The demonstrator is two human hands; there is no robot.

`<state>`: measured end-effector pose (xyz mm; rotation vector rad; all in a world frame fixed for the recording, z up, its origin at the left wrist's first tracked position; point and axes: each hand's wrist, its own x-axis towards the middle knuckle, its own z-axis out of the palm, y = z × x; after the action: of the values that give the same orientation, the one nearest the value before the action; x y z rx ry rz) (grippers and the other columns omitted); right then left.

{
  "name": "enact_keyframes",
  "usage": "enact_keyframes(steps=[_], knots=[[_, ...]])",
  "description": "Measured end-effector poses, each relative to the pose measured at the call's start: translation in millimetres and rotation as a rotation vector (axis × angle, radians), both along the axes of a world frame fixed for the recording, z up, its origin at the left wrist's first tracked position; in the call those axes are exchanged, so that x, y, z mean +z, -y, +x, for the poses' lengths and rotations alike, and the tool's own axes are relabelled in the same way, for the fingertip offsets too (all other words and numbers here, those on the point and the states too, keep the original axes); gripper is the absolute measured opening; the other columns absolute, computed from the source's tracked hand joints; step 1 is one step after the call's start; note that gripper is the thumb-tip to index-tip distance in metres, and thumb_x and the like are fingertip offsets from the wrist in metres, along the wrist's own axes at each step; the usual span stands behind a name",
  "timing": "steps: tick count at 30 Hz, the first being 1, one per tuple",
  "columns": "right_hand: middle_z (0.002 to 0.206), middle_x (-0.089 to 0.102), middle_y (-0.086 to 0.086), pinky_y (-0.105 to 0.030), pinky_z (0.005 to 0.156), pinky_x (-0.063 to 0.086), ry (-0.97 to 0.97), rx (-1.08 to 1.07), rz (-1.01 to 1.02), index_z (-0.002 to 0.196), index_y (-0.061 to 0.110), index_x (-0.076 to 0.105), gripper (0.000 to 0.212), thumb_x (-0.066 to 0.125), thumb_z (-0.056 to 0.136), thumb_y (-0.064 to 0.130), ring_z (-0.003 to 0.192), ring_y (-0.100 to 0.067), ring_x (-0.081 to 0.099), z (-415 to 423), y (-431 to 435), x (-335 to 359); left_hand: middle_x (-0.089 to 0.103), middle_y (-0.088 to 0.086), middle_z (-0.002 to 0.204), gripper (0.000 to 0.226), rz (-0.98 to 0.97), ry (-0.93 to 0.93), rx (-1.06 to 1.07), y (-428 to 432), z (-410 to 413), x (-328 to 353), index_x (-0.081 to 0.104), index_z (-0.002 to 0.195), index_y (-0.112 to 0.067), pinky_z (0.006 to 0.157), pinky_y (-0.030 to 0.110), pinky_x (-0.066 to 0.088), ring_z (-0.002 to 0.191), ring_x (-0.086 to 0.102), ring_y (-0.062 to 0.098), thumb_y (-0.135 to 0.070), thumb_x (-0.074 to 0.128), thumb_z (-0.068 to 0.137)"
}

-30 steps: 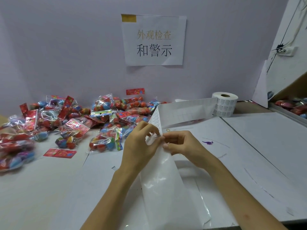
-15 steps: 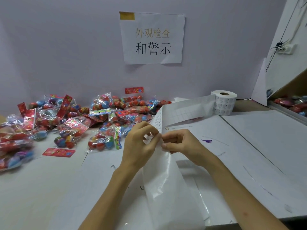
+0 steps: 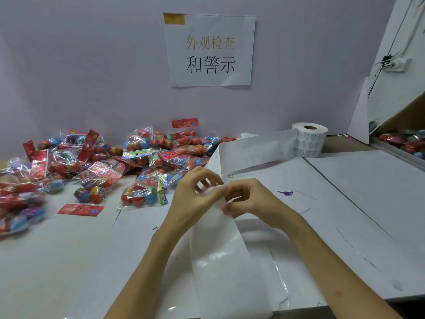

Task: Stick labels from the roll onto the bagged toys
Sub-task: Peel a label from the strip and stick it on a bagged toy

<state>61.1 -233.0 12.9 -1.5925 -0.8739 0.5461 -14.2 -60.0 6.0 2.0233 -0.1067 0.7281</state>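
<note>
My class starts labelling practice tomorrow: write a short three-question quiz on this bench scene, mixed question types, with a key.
1. True or false: the label roll lies among the bagged toys.
2. What do the left hand and right hand pinch? A the label strip; B a bagged toy; C nothing.
3. Fill in: the toys are piled to the person's ____.
Key: 1 false; 2 A; 3 left.

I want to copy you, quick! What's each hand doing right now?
Left hand: closed, pinching the label strip.
Right hand: closed, pinching the same label strip.
</note>
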Motion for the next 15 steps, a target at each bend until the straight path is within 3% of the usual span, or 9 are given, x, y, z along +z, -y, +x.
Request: enact_keyframes(steps=[3,6,15], knots=[[0.085,0.073,-0.005,-0.028,0.071,0.058,0.003,0.0,-0.007,0.088,0.015,0.075,0.026,0.07,0.083,-0.01,0.08,-0.014,0.071,0.9,0.5,-0.8,0.061,-0.006,0.095,0.019,0.067,-0.046,-0.026,-0.5,0.4,-0.8,0.071,0.088,-0.019,0.072,0.015,0.046,0.088,0.058,0.008,-0.028,0.086,0.08],[0.092,0.075,-0.011,-0.028,0.072,0.058,0.002,-0.003,-0.021,0.095,0.011,0.075,0.022,0.072,0.083,-0.008,0.082,-0.016,0.072,1.5,-0.3,-1.3,0.063,-0.003,0.095,0.012,0.029,-0.065,-0.005,-2.0,1.1,0.1,0.071,0.086,-0.016,0.071,0.018,0.05,0.087,0.061,0.008,-0.017,0.083,0.083],[0.095,0.075,-0.014,-0.027,0.072,0.058,0.031,-0.001,-0.036,0.093,0.01,0.074,0.015,0.074,0.085,-0.002,0.081,-0.02,0.073,2.7,0.0,-1.8,0.062,-0.001,0.095,0.013,0.04,-0.049,0.017,-5.6,1.8,0.2,0.071,0.081,-0.025,0.071,0.017,0.052,0.085,0.061,0.005,-0.017,0.079,0.088]])
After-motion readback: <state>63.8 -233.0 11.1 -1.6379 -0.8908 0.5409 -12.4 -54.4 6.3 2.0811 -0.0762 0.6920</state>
